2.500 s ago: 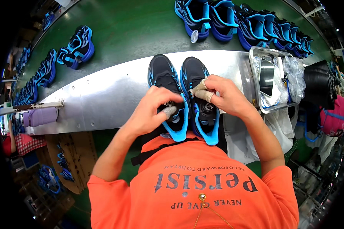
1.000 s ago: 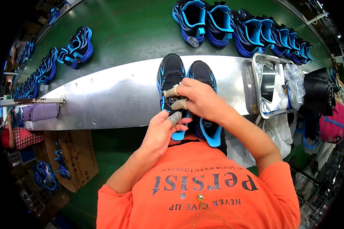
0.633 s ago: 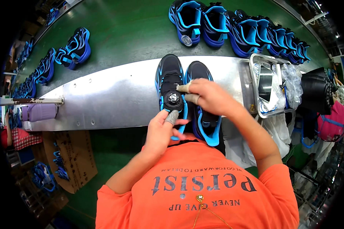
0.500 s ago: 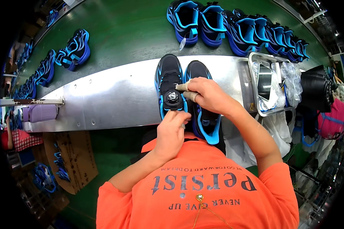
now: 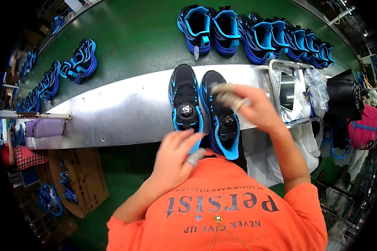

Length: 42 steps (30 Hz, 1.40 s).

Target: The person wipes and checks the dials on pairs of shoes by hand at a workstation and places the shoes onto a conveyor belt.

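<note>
"Start at the left: what's there?"

"A line of black-and-blue shoes [image 5: 48, 83] on the green surface [image 5: 134, 46]. Nearer us, a purple container [image 5: 48, 127] at the left end of the metal worktop [image 5: 125, 108], and a cardboard box [image 5: 92, 180] lower down."

"And the left hand [image 5: 171, 157]?"

"At the heel end of the left shoe [image 5: 182, 79]. The grip is apart: the fingers reach over the collar, while the grey-wrapped thumb [image 5: 194, 157] spreads toward the orange shirt [image 5: 222, 175]. It's blurred, so I can't tell whether they touch."

"Where's the pair?"

"Side by side on the worktop, toes pointing away from the wearer, a round dial [image 5: 186, 110] showing on the left one. Next comes the right shoe [image 5: 213, 78], with its own dial."

"The right hand [image 5: 253, 106]?"

"Over the right shoe's lacing side, fingertips wrapped in tan. Too blurred; I can't tell whether that grip is apart or together."

"Further right?"

"A metal tray [image 5: 274, 90] holding clear plastic [image 5: 317, 92], then a pink bag [image 5: 366, 129]."
</note>
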Each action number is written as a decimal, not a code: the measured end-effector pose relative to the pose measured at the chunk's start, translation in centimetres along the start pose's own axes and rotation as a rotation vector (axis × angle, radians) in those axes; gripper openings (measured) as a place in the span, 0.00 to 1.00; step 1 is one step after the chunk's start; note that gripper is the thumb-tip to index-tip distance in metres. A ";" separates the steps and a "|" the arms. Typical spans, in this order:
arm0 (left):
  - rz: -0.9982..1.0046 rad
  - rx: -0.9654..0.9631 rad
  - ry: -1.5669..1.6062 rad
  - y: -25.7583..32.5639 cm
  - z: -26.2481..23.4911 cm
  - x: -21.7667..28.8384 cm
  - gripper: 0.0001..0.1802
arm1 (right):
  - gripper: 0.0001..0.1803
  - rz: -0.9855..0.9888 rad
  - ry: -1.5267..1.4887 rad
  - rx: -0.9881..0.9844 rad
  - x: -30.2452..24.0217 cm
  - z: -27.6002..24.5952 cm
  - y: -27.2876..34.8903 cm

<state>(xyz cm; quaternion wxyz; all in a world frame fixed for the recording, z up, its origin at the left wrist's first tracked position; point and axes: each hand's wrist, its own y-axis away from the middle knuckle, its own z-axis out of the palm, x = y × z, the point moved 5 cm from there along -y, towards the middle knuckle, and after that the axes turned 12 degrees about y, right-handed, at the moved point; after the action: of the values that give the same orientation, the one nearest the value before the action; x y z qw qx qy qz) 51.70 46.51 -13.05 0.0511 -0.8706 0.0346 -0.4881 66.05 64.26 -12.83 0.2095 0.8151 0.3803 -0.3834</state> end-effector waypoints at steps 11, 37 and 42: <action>-0.307 -0.321 -0.034 -7.0 -1.0 -3.7 0.15 | 0.12 0.185 0.254 0.078 5.5 -1.7 2.6; 0.017 -0.195 0.038 -11.1 -1.2 -5.7 0.12 | 0.15 0.094 0.366 -0.174 3.0 -3.2 -0.1; -0.143 -0.344 0.168 -2.2 1.3 -4.7 0.17 | 0.16 0.140 0.222 -0.366 1.0 2.3 7.6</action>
<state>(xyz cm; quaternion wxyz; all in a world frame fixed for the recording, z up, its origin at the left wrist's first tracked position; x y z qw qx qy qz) 50.43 49.24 -17.45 -0.1361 -0.8230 0.0598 -0.5482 71.34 58.53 -14.68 0.3368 0.8251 0.4068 -0.2007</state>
